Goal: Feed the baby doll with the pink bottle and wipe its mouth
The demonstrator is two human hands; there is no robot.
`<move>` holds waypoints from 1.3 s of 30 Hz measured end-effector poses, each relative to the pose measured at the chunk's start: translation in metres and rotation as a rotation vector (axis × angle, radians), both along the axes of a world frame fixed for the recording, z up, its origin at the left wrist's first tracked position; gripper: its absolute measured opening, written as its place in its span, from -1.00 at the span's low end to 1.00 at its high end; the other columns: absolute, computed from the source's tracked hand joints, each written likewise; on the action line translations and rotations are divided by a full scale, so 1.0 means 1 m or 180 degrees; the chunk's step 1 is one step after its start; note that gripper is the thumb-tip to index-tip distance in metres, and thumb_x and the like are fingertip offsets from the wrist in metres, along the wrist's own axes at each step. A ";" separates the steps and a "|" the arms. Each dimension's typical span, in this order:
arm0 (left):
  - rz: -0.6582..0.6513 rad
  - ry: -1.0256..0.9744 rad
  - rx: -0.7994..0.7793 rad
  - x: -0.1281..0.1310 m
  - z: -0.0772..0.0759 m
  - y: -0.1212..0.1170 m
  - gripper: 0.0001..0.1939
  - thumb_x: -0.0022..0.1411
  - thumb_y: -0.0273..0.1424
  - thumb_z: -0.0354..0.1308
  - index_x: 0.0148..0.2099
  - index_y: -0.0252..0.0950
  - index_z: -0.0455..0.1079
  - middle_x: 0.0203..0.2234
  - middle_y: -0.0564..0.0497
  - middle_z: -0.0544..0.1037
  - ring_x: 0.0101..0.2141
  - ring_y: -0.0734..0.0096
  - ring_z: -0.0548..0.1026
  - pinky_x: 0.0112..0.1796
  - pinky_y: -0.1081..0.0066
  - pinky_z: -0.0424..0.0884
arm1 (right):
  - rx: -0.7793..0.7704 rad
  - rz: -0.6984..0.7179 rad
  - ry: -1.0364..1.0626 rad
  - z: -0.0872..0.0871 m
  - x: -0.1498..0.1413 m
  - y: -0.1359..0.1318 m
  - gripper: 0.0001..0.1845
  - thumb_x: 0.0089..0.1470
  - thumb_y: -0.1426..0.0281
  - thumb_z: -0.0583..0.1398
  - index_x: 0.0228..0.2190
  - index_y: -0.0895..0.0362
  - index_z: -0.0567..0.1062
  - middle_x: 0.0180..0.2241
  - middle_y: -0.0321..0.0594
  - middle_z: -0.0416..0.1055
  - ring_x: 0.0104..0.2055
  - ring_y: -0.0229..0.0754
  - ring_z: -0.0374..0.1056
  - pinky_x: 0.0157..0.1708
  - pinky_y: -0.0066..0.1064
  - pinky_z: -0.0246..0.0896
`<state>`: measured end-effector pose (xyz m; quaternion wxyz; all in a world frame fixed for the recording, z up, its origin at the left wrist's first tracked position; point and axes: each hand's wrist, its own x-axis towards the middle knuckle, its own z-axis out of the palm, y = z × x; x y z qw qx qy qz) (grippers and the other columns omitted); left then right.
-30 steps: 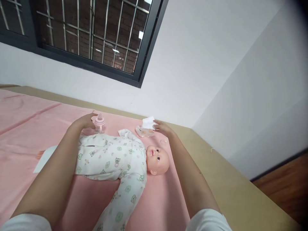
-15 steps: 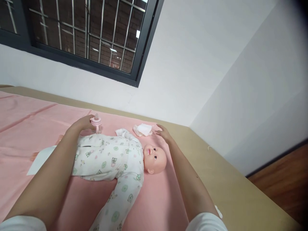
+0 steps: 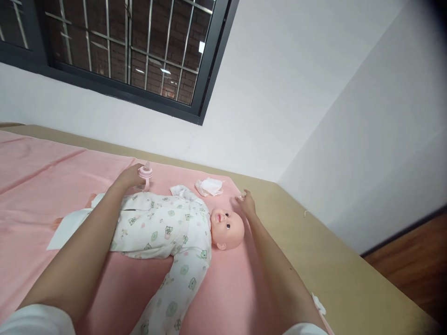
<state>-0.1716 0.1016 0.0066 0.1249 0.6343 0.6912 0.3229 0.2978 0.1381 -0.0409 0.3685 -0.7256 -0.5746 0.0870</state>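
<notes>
My left hand is closed around a small baby bottle with a pink collar, a pink handle and an uncovered clear teat; it is slightly tilted beyond the doll's body. At the cloth's right edge, my right hand has its fingers curled round a small clear piece, perhaps a bottle cap. Between my arms a baby doll lies on its back, head to the right. It wears a white printed bodysuit with long sleeves. My left forearm hides part of its lower body.
A crumpled clear packet with white tissue lies beyond the doll's head. The pink cloth covers much of the wooden tabletop. White walls and a barred window stand behind. A white sheet lies by the doll's legs.
My left hand has raised and tilted the bottle a little to the right. My right hand has drawn away from the tissue packet, rightward and nearer, with the clear piece.
</notes>
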 end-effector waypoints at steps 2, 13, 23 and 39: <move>0.0092 -0.0030 -0.0003 0.007 0.007 -0.002 -0.41 -0.19 -0.49 0.12 0.01 -0.30 0.34 -0.18 -0.10 0.57 -0.19 0.07 0.54 -0.26 0.33 0.43 | 0.0254 0.0106 0.0170 0.019 -0.019 -0.002 -0.23 -0.01 0.26 0.19 0.19 0.27 0.16 0.08 0.13 0.33 0.10 0.03 0.31 0.10 -0.16 0.19; -0.0466 -0.0192 0.0661 0.095 0.054 -0.053 -0.23 0.00 -0.24 0.18 0.27 -0.21 0.10 -0.14 -0.07 0.52 -0.14 0.10 0.52 -0.19 0.30 0.40 | 0.1350 0.2455 0.0972 0.138 -0.166 -0.055 -0.35 0.05 -0.06 0.17 0.09 0.00 0.30 0.04 -0.15 0.35 0.09 -0.10 0.29 0.11 -0.20 0.22; -0.0804 -0.0171 0.0883 0.125 0.063 -0.083 -0.20 0.03 -0.23 0.19 0.30 -0.22 0.04 -0.17 -0.05 0.53 -0.16 0.07 0.53 -0.20 0.27 0.40 | 0.1199 0.2760 0.1084 0.128 -0.187 -0.086 -0.42 0.07 -0.02 0.17 0.06 -0.04 0.38 0.11 -0.18 0.28 0.12 -0.09 0.25 0.11 -0.16 0.27; -0.0995 0.0186 0.1068 0.136 0.071 -0.100 -0.13 0.10 -0.19 0.22 0.34 -0.35 -0.04 0.05 -0.22 0.44 0.02 0.00 0.44 0.02 0.15 0.33 | 0.0827 0.1864 0.1507 0.112 -0.170 -0.086 0.31 -0.22 0.27 0.38 0.30 -0.07 -0.35 0.17 0.01 0.13 0.02 -0.03 0.34 -0.01 -0.10 0.36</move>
